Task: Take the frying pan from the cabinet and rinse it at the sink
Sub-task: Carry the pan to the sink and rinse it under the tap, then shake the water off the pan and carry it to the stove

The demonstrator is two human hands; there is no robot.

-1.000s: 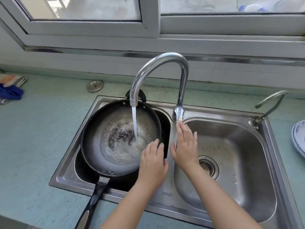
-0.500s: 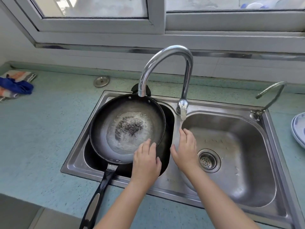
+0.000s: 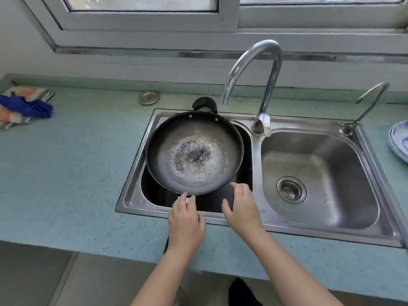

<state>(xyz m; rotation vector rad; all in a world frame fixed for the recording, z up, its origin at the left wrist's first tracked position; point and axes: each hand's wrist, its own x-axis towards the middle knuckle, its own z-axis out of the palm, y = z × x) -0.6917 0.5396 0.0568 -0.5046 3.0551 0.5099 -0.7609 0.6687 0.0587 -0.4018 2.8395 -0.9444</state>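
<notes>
The frying pan (image 3: 194, 151) sits tilted across the left basin of a steel double sink (image 3: 256, 164). Its far rim leans on the sink's back ledge, and a black loop handle (image 3: 204, 103) sticks out at its 12 o'clock. A shallow pool of rippled water lies in the pan's middle over a dark scorched patch.

The left grip (image 3: 186, 221), a bare hand, is at the pan's 6 o'clock, palm down, with its fingertips (image 3: 184, 198) at the near rim. It covers the spot where the long handle joins, and I cannot tell whether its fingers close round anything. The right grip (image 3: 242, 208) is at about 5 o'clock of the pan, over the front of the left basin, with fingers loosely spread and holding nothing. Its fingertips (image 3: 239, 187) are just beside the pan's rim; contact is unclear.

A tall curved tap (image 3: 262, 85) rises at the pan's 2 o'clock, its spout above the pan's far right edge. The right basin holds a round drain strainer (image 3: 291, 189), and a thinner tap (image 3: 371, 100) stands at its far right corner.

A stamped mark (image 3: 262, 210) on the sink's front ledge, at 3 o'clock of the right grip, is too faint to read.

On the pale green worktop (image 3: 77, 173) lie a blue and striped cloth (image 3: 24, 107) at the pan's 9 o'clock, a small metal disc (image 3: 149, 97) at 11 o'clock, and blue-patterned plates (image 3: 400, 140) at 3 o'clock
</notes>
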